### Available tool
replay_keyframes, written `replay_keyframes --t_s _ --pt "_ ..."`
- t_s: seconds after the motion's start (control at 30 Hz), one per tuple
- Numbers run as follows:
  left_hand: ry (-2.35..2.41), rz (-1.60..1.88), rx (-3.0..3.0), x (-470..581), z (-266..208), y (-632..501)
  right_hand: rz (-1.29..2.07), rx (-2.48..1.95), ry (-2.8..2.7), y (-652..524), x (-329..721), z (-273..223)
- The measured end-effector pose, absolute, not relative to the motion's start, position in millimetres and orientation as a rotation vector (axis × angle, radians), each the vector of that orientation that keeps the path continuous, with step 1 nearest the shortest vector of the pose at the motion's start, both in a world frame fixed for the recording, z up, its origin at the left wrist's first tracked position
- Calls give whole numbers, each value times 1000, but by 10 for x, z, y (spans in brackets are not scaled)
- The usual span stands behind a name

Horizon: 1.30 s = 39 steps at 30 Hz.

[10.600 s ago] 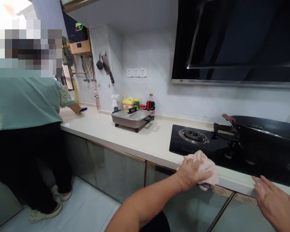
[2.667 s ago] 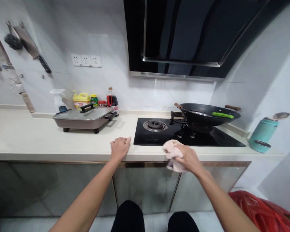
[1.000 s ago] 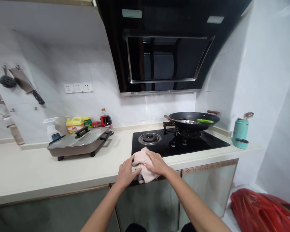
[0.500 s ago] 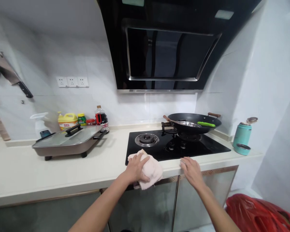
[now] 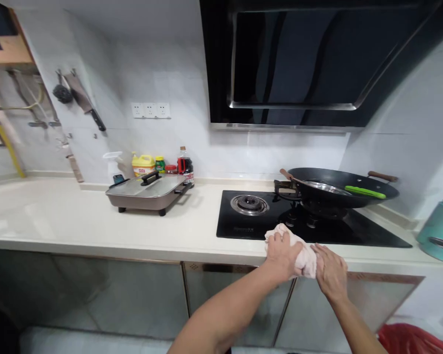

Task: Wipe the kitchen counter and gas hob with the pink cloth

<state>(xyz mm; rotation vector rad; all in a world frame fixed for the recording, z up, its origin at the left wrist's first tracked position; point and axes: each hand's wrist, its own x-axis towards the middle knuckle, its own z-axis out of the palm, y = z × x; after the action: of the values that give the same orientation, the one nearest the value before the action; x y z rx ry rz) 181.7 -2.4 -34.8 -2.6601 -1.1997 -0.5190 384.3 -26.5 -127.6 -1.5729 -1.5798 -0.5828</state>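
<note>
A pale pink cloth [image 5: 307,263] lies bunched over the front edge of the counter, by the front of the black gas hob [image 5: 239,231]. My left hand [image 5: 283,255] is closed on the cloth from above, fingers pressed into its folds. At the cloth's right end, my right hand [image 5: 331,270] has its fingers bent over the fabric; the thumb side touches the folds. Behind the hands, the hob carries a bare burner [image 5: 249,204] on the left. On its right burner stands a black wok [image 5: 332,196] holding a metal lid or dish and a green-handled utensil [image 5: 365,191].
A lidded electric pan [image 5: 143,200] stands left on the white counter [image 5: 192,231]. Behind it are a spray bottle [image 5: 112,167], a yellow jug [image 5: 143,164] and a dark sauce bottle [image 5: 185,167]. A teal flask [image 5: 439,228] stands right; a red bag [image 5: 406,339] lies below. The range hood [image 5: 291,64] overhangs the hob.
My left hand has slid the cloth rightward along the hob's front edge. My right hand has gone from the bare counter edge onto the cloth. The view has turned left.
</note>
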Motion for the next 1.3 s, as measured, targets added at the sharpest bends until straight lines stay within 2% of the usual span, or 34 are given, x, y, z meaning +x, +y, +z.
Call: replay_keyframes --t_s 0.23,0.63,0.83,1.03,1.3 --pt "-1063 -543 -2599 927 -404 -98 -628 -1594 -1594 -269 3868 -1346" --pt "-1687 -469 -2409 -2058 -62 -198 -617 -1585 -1628 -308 3884 -1332" --pt "-2020 -254 -2130 -3092 209 -377 -644 -1575 -1584 -279 3873 -1364" --pt "-2038 -109 -1983 -2933 194 -496 -666 -1565 -1593 -247 3881 -1374" --pt "-1717 -336 -2266 -1360 -93 -423 -683 -1567 -1548 -228 3835 -1397"
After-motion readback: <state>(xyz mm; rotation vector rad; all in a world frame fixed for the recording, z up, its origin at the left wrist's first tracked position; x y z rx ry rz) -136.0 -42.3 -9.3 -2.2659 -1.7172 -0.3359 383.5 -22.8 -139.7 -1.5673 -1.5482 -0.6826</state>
